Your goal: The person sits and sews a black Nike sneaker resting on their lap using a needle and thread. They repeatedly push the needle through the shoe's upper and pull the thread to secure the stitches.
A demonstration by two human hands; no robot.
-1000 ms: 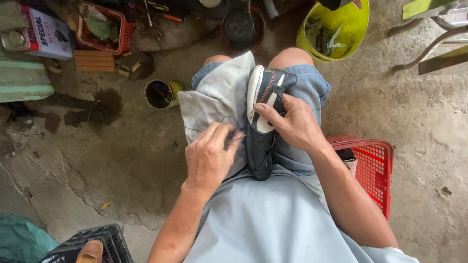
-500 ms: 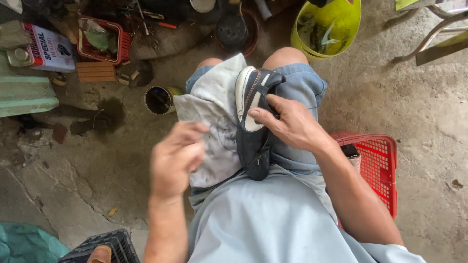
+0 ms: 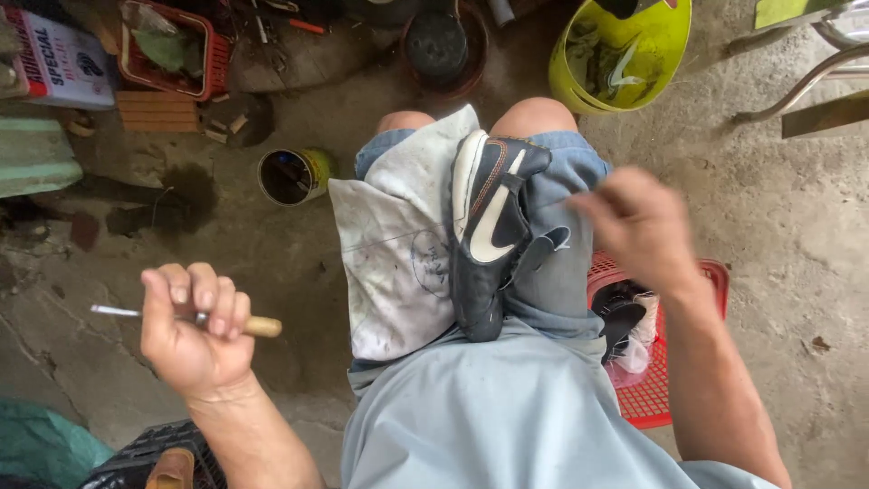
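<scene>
The left hand is closed in a firm grip on a wooden-handled awl, its metal tip pointing out to the left, well clear of the lap. The right hand is blurred, seemingly loose and holding nothing, hovering just right of the black-and-white shoe, which lies across the thighs on a soiled white cloth. A red basket sits beside the right leg. Stitching well likely calls for pinning the shoe steady before bringing the awl tip to the seam.
</scene>
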